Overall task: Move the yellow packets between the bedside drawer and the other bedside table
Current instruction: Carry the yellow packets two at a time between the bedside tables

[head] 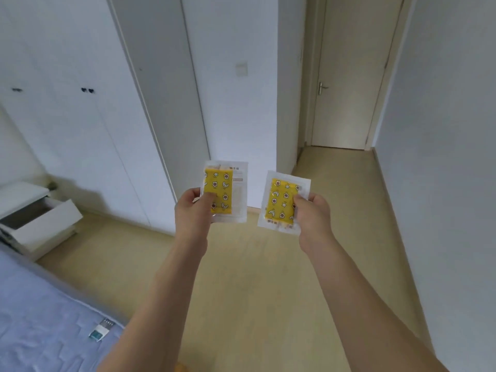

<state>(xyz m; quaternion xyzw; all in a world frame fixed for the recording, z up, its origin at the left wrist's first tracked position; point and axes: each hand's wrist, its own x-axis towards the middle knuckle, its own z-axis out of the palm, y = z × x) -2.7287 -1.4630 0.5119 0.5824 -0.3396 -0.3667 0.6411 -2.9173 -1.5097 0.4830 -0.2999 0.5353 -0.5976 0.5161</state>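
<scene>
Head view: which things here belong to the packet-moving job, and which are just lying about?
Job:
left hand gripping one yellow packet
right hand gripping the other packet
open bedside drawer

Lying about:
small wrapper on the bed
closed door

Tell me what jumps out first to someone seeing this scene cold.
Two yellow patterned packets held up mid-frame: the left hand grips the left packet, the right hand the right packet. At far left, a white bedside table's drawer stands open beside the blue bed.

Open drawer (40,224) far left; bed (40,318) before it.
</scene>
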